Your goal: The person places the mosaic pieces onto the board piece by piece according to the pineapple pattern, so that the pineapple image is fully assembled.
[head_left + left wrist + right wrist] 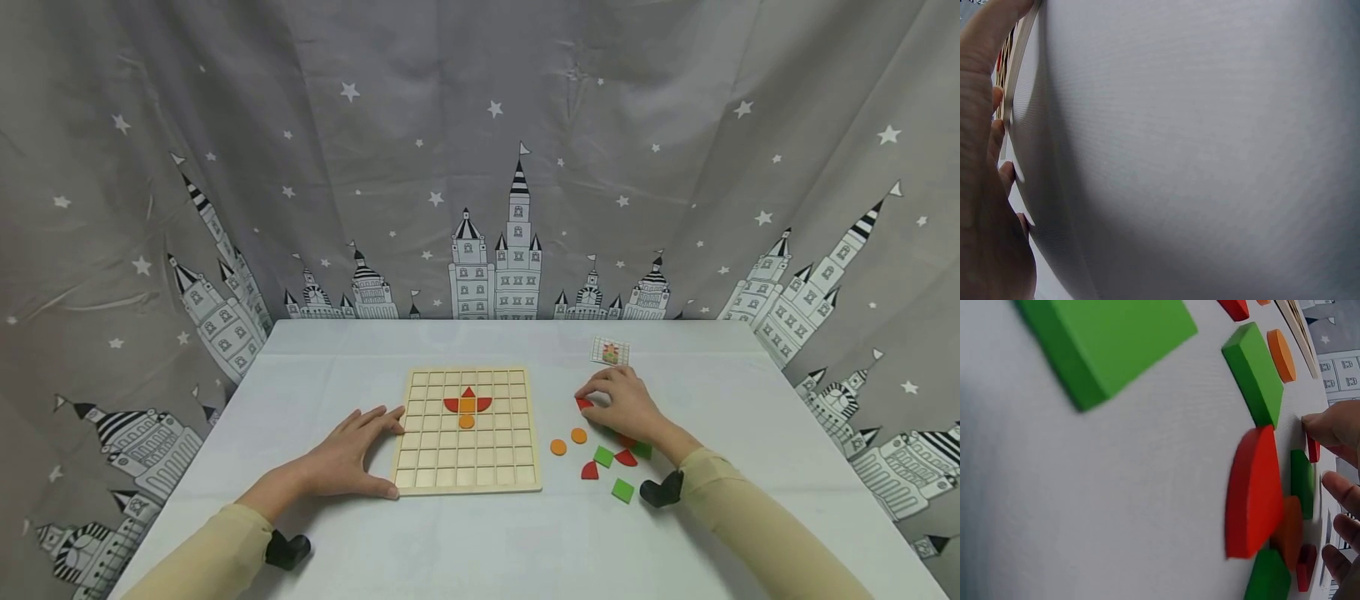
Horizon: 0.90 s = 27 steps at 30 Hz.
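Note:
My left hand (352, 454) rests at the left side of a pale wooden grid board (435, 458), fingers spread and thumb by its near corner. On the board lie a red triangle (468, 392), two red quarter circles (484, 405), an orange square (467, 406) and an orange disc (467, 422). To the right of the board, my right hand (622, 407) pinches a small red piece (1314, 447) at the table surface; the fingers hide most of its shape. Under and in front of that hand are loose pieces, including a green square (622, 490) and a red quarter circle (590, 471).
Two orange discs (579, 436) lie between the board and the right hand. A small pattern card (611, 351) sits beyond that hand. The white table (337, 367) ends at a grey curtain (375, 167) printed with castles and stars.

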Tool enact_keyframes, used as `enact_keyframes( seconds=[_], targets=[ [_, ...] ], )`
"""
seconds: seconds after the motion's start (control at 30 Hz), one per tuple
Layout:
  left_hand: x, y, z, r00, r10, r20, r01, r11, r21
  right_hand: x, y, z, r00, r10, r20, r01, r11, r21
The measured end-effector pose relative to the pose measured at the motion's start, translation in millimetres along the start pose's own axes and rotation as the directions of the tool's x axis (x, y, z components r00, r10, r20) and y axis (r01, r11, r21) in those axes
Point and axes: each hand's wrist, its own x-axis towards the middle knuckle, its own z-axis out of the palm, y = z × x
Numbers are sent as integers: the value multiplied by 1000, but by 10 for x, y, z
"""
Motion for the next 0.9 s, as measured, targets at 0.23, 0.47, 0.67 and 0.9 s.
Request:
enact_keyframes(
  seconds=[0.23,0.47,0.67,0.9],
  targets=[
    [3,-12,11,1000,-1,2,1,1000,4,13,0,35,999,-14,-33,15,999,29],
    [5,-31,17,1000,11,1,-11,1000,-4,9,2,42,999,-11,-31,12,999,36],
    [0,-22,10,1000,8,3,-8,1000,-4,34,-2,54,1000,-9,-25,10,1000,24],
    [6,-19,7,1000,7,1,-7,1000,5,59,-42,77,999,-1,-44,1,1000,-18]
  ],
)
